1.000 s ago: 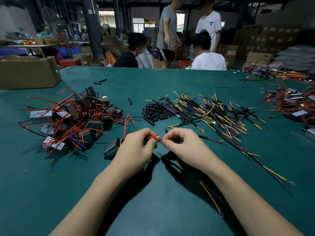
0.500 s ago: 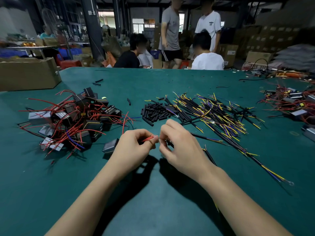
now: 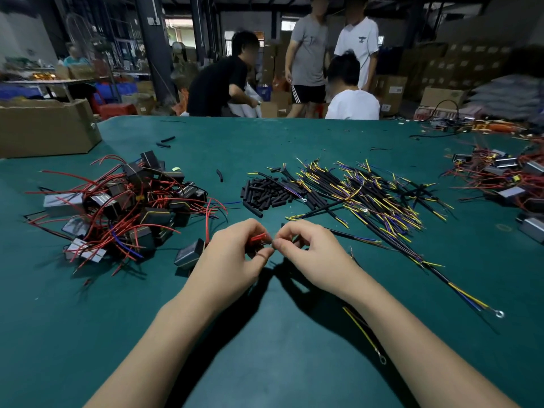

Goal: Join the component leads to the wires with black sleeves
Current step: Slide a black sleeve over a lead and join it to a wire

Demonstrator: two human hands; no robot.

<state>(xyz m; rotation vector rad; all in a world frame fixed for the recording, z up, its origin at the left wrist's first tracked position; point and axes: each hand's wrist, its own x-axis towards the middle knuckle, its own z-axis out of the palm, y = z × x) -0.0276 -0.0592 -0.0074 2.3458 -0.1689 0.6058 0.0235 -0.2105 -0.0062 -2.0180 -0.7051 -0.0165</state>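
Two bare hands are seen from above at the centre of the frame, over a green surface. The left hand is pinching a red component lead between thumb and fingers. The right hand is curled, its fingertips pinching a thin wire end against that lead; whether a black sleeve is already on the joint cannot be told, since the fingers hide it.

At left of centre a heap of black components with red leads is lying. A single component is resting just beside the left hand. At upper centre a small pile of black sleeves is touching a spread of sleeved yellow and blue wires. At the right edge another heap of components with wires is seen, possibly finished work.

The task is judged to be far from complete: one joint is in hand and both heaps are large.

Compared with half a second earlier, the right hand has been closed from a looser pose into a tight pinch, and the fingertips of both hands have been brought together.
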